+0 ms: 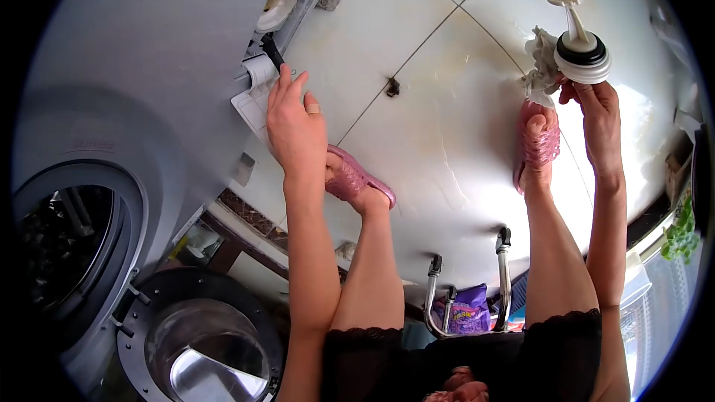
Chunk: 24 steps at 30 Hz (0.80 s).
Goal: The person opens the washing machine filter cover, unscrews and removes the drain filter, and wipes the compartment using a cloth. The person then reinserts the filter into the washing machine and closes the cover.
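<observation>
My right hand (599, 115) grips the drain filter (583, 63), a white plug with a black rubber ring and a stem ending in a notched disc. A crumpled whitish tissue or cloth (544, 63) is beside the filter at my right fingers. At the washing machine's low front opening, the fingertips of my left hand (296, 119) are closed at the end of a short black drain hose (272, 52). A round white filter hole (278, 7) shows behind the hose. Below it, the white flap (252, 108) hangs open, partly hidden by my left hand.
The washing machine (186, 45) stands at left, its round door (201, 335) swung open and dark contents in the drum. A dark clump of lint or dirt (392, 87) lies on the tiled floor (439, 126). Metal stool legs (504, 268) and a purple bag (471, 309) are near my legs.
</observation>
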Each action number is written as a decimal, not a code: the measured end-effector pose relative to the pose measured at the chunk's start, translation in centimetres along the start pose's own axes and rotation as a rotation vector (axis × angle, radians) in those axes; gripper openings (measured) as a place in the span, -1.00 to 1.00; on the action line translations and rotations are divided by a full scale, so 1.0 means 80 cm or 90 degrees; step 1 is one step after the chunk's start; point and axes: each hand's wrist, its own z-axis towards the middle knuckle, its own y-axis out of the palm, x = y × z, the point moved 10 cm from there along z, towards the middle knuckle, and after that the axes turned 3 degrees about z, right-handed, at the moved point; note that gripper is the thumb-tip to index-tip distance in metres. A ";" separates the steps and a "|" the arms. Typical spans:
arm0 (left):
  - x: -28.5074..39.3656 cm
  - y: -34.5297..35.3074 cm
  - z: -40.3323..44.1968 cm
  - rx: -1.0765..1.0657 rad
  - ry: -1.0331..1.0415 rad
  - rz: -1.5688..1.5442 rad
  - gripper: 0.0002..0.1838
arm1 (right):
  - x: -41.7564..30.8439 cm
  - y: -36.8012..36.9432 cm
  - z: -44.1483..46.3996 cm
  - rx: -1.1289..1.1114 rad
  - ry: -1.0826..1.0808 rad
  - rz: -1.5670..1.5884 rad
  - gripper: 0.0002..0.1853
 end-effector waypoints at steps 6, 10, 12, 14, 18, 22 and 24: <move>-0.003 0.015 0.005 -0.003 0.054 0.010 -0.62 | -0.017 -0.004 -0.003 0.003 -0.042 -0.156 -0.67; -0.003 0.026 0.008 -0.012 0.073 0.036 -0.61 | -0.063 0.013 -0.011 0.059 -0.165 -0.491 -0.75; -0.004 0.031 0.008 -0.012 0.079 0.047 -0.61 | -0.060 0.019 -0.007 0.043 -0.163 -0.678 -0.81; -0.004 0.031 0.008 -0.015 0.074 0.045 -0.61 | -0.043 0.022 0.000 0.059 -0.162 -0.736 -0.85; -0.004 0.029 0.010 -0.036 0.043 0.049 -0.62 | -0.029 0.033 0.006 0.055 -0.181 -0.824 -0.87; -0.006 0.026 0.010 -0.043 0.031 0.028 -0.63 | -0.051 0.065 0.011 0.026 -0.283 -0.738 -0.88; -0.007 0.025 0.010 -0.043 0.030 0.019 -0.63 | -0.043 0.078 0.019 -0.010 -0.266 -0.706 -0.85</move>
